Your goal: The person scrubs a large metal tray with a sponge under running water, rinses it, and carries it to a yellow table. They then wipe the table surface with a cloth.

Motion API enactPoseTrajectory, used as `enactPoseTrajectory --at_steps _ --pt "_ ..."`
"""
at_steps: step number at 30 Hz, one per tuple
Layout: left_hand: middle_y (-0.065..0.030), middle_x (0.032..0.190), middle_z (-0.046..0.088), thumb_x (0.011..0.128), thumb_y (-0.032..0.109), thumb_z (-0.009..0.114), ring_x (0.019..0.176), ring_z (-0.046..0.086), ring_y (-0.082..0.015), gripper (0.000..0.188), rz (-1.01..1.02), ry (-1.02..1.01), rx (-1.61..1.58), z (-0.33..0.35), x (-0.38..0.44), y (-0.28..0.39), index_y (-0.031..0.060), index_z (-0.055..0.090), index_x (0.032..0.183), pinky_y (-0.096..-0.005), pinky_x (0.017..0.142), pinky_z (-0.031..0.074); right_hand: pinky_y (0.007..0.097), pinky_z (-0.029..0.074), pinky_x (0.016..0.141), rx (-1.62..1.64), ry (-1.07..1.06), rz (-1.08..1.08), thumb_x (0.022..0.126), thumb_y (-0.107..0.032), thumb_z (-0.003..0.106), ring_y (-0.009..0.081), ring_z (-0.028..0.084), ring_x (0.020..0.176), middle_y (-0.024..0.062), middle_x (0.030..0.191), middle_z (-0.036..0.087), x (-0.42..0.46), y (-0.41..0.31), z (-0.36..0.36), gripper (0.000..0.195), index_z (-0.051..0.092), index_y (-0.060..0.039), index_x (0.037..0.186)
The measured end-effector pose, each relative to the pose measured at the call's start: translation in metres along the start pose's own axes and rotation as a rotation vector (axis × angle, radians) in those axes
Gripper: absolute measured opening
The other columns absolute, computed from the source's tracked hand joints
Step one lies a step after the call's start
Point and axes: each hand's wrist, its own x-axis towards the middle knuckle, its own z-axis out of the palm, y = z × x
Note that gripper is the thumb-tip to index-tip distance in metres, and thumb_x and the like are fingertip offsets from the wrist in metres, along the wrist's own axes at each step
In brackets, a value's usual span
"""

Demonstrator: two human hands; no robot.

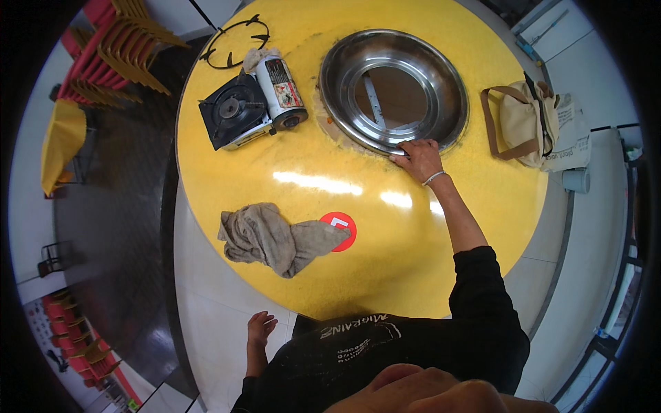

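A round stainless-steel ring [341, 77], like a basin without a bottom, sits in the yellow round tabletop [392, 268]. My right hand [421, 159] grips its near rim, fingers over the edge and thumb outside. Through the ring's round opening, a brown surface and a pale metal strip [374, 100] show. My left hand [262, 327] hangs beside my body, off the table, fingers apart and holding nothing. Nearer to me than the ring, a crumpled grey-brown cloth [263, 235] partly covers a red round sticker [345, 238] with a white mark.
A portable gas stove [232, 111] and a black wire pot stand [225, 32] lie at the table's far left. A beige bag [516, 121] with brown straps rests at right, beside a grey bin [576, 180]. Stacked red-seated chairs [111, 49] stand beyond the left edge.
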Motion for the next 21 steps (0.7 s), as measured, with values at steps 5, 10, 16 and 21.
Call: enactPoseTrajectory --at_steps 5,10,16,21 --pt "-0.0154 0.093 0.062 0.087 0.016 0.060 0.078 0.064 -0.0278 0.026 -0.010 0.003 -0.010 -0.002 -0.005 -0.002 0.0025 0.051 0.106 -0.0323 0.066 0.054 0.0412 0.031 0.091 0.010 0.103 -0.027 0.082 -0.055 0.056 0.0228 0.059 0.095 0.0097 0.091 0.068 -0.004 0.001 0.005 0.049 0.069 -0.0095 0.098" --pt "-0.0157 0.093 0.062 0.087 0.016 0.059 0.078 0.064 -0.0283 0.025 -0.014 0.045 -0.032 -0.013 0.002 -0.011 0.0025 0.051 0.106 -0.0324 0.066 0.054 0.0397 0.032 0.090 0.039 0.139 -0.053 0.081 -0.054 0.057 0.0232 0.058 0.093 0.0094 0.090 0.068 -0.005 0.004 0.005 0.048 0.069 -0.0095 0.095" --pt "-0.0151 0.092 0.062 0.087 0.018 0.060 0.077 0.064 -0.0279 0.025 -0.002 0.010 -0.026 -0.010 0.005 -0.009 0.0030 0.051 0.105 -0.0333 0.066 0.054 0.0397 0.032 0.091 0.029 0.110 -0.043 0.081 -0.053 0.058 0.0232 0.058 0.095 0.0086 0.091 0.067 -0.004 0.002 0.002 0.046 0.070 -0.0102 0.095" --pt "-0.0141 0.092 0.063 0.087 0.019 0.060 0.077 0.065 -0.0269 0.024 -0.003 0.013 0.005 -0.010 0.008 -0.003 0.0046 0.052 0.105 -0.0329 0.066 0.054 0.0405 0.030 0.094 0.050 0.096 -0.020 0.081 -0.054 0.059 0.0234 0.057 0.097 0.0075 0.094 0.067 -0.004 0.003 0.006 0.048 0.070 -0.0103 0.098"
